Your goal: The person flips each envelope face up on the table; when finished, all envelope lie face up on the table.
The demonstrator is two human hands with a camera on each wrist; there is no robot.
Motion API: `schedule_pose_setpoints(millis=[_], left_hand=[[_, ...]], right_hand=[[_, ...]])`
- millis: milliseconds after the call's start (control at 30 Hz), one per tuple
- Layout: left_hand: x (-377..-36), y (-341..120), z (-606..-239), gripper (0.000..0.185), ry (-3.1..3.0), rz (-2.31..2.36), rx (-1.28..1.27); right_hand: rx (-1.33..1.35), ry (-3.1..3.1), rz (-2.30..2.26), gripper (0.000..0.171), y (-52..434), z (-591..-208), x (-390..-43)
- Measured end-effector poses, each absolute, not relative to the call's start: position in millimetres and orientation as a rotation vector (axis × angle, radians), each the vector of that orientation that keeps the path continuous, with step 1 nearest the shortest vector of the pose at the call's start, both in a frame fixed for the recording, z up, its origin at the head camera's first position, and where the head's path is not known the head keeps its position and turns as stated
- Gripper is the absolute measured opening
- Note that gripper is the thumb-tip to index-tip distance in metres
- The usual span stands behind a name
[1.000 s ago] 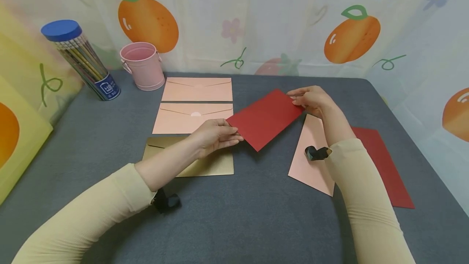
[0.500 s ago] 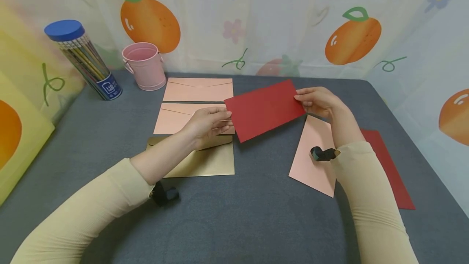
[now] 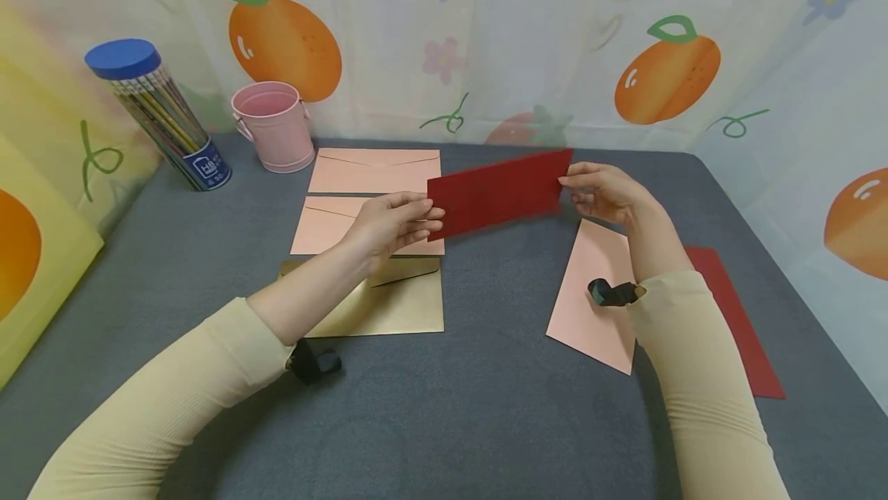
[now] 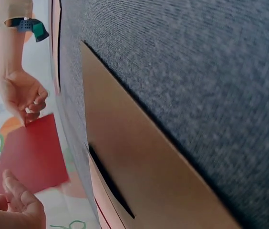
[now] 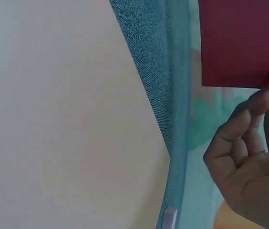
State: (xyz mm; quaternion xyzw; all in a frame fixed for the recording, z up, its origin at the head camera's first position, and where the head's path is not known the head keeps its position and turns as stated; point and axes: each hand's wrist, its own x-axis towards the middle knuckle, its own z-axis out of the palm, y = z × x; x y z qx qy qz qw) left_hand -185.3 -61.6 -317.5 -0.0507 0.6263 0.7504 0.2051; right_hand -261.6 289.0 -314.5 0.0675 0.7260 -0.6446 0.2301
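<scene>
While the red envelope (image 3: 496, 193) was held tilted above the counter (image 3: 486, 407), the left hand (image 3: 388, 226) pinched its left end and the right hand (image 3: 603, 192) pinched its right end, each grip closed on paper, with a gold envelope (image 3: 395, 307) below the left hand.
</scene>
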Motion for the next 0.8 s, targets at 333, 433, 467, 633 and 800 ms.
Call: schedule_pose_setpoints(millis=[333, 433, 467, 633, 800], left_hand=[[-182, -62, -315, 0.037, 1.808, 2.149, -0.112], [-180, -61, -314, 0.037, 1.844, 2.153, -0.086], [-179, -61, -314, 0.037, 1.852, 2.154, -0.076], [-178, -61, -315, 0.036, 1.881, 2.153, -0.061], [-180, -62, -318, 0.04, 1.889, 2.138, -0.064]], right_hand=[[0.074, 1.886, -1.878, 0.02, 296, -318, -263], [0.025, 1.838, -1.91, 0.023, 298, -320, -263], [0.019, 1.824, -1.923, 0.023, 298, -320, -263], [0.037, 1.792, -1.965, 0.023, 300, -323, -263], [0.017, 1.745, -1.984, 0.023, 301, -324, -264]])
